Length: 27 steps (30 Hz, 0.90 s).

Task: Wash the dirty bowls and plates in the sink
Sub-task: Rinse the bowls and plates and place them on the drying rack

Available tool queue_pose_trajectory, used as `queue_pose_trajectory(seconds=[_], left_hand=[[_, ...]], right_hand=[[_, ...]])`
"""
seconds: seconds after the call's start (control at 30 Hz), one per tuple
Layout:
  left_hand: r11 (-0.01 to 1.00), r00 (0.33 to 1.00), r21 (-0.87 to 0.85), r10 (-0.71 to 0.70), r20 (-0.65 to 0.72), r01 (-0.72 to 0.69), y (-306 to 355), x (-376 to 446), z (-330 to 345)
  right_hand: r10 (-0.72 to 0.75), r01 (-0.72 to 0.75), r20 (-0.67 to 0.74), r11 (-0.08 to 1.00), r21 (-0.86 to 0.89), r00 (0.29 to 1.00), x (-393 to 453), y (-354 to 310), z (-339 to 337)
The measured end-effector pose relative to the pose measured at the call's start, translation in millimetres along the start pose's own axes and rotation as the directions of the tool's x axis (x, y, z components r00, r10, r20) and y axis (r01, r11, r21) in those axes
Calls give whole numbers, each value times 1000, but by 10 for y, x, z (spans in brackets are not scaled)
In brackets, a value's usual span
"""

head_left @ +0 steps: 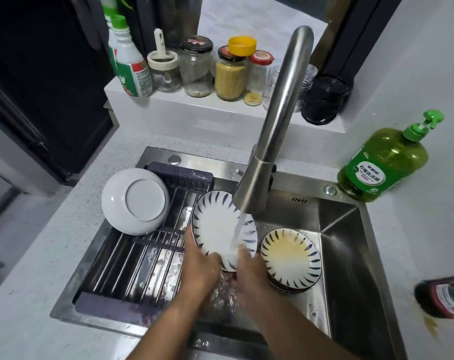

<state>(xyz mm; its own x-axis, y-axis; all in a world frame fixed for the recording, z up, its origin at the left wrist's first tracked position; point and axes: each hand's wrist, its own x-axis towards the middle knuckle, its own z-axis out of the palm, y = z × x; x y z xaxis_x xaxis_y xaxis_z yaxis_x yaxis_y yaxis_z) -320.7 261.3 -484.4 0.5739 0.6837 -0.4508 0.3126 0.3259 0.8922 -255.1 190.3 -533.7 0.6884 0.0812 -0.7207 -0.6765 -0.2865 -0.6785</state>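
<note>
Water from the tap (272, 120) runs onto a striped plate (218, 224) tilted over the sink's (350, 245) middle; the left hand (198, 266) grips its left rim, the right hand (249, 271) rubs its lower edge. Wet glazed ceramic is probably slippery, stiff and breakable, so hold opposite rims. Dirty plates (290, 255) are stacked toward the sink's right.

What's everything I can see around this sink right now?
Striped plate: one, white with blue strokes, held tilted under the running faucet.
Dirty plates: a stack, same pattern, yellowish residue on top, in the sink.
White dish: one, upside down on the drying rack.
Dish soap bottle: one, green, right counter corner.
Jars: several, ledge behind sink.
Spray bottles: two, white and green, ledge's left end.
Dark bottle: one, blurred, right edge.
Left hand: grips the plate's left rim.
Right hand: at the plate's lower rim.
</note>
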Motion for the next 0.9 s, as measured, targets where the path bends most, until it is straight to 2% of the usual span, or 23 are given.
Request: queue_pose_trajectory(seconds=[0.1,0.17,0.23,0.27,0.33,0.37,0.4,0.47,0.53,0.6,0.67,0.7,0.8,0.9], left_hand=[[980,976,180,-114,188,80,287,227,-390],[950,928,238,-262,264,201,484,370,-574],[910,874,255,-395,284,328,597,452,-661],[893,849,255,-437,298,370,629,470,-679],[883,826,251,-463,321,397,633,454,-715],[895,845,267,-432,315,358,611,442,-726],[898,878,353,-373,300,261,625,401,-747],[815,899,579,-233,371,-28,679,283,-790],[773,825,588,-156,543,-240,703,190,-799],[797,729,516,-146,669,-313,678,138,-765],[768,729,496,-57,683,-405,588,116,-721],[772,750,482,-10,662,-415,568,112,-717],[880,807,341,75,586,-329,587,121,-797],[948,869,231,80,489,-217,629,144,-950]], right_hand=[[-153,172,107,966,-194,982,142,-226,-181],[-253,337,251,857,-390,934,236,-427,-238],[-203,395,383,749,-532,901,271,-577,-265],[-162,388,411,733,-558,897,304,-617,-286],[-87,322,412,774,-545,907,307,-707,-324],[-43,270,399,802,-533,916,292,-745,-360],[14,205,393,836,-509,919,283,-782,-381],[149,64,394,876,-479,907,251,-864,-430],[278,-59,387,869,-490,879,165,-988,-474],[378,-132,373,830,-541,847,97,-1098,-512],[441,-198,358,814,-546,823,105,-1155,-526],[452,-228,377,831,-508,809,122,-1148,-529],[398,-286,475,913,-292,785,38,-1044,-496],[310,-255,471,950,-180,826,-308,-841,-298]])
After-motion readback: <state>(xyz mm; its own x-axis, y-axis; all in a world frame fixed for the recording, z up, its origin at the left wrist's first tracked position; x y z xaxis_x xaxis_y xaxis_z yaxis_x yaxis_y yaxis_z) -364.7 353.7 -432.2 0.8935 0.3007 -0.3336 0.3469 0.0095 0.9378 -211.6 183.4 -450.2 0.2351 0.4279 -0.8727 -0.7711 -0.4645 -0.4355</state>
